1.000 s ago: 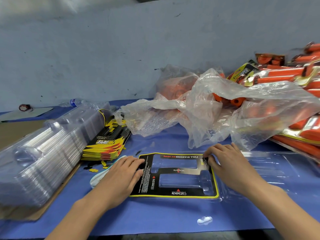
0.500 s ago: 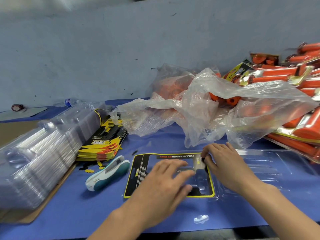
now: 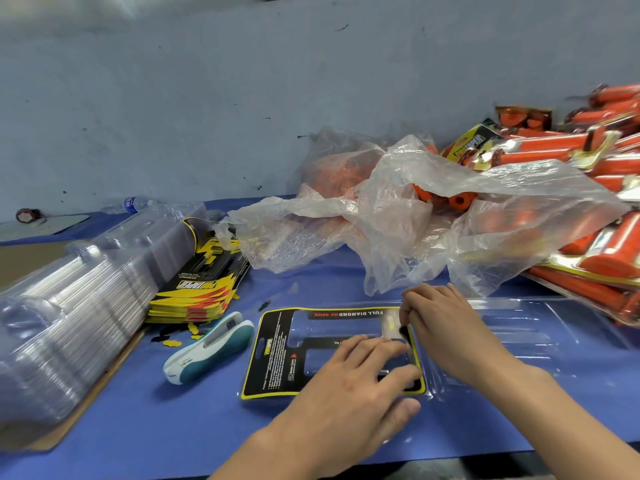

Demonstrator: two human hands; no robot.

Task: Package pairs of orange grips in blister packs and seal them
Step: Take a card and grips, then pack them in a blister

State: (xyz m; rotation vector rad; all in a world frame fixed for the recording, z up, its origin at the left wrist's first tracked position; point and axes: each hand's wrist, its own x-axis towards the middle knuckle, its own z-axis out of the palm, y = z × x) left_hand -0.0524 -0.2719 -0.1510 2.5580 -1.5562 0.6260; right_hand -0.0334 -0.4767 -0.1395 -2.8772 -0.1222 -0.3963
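Sealed packs [image 3: 540, 150] at two o'clock — this blister [image 3: 526, 341] holds nothing; left hand [image 3: 360, 375] presses its card [image 3: 277, 358] flat, right hand [image 3: 440, 327] seemingly pinches the edge

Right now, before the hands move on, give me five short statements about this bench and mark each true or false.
1. The left hand presses flat on the black and yellow card. True.
2. The stapler lies right of the card. False: the stapler lies left of it.
3. The clear blister under the card holds two grips. False: none are in it; orange grips show in the plastic bag.
4. Packed grips are piled at the far right. True.
5. The right hand rests away from the card. False: its fingers pinch at the card's right edge.
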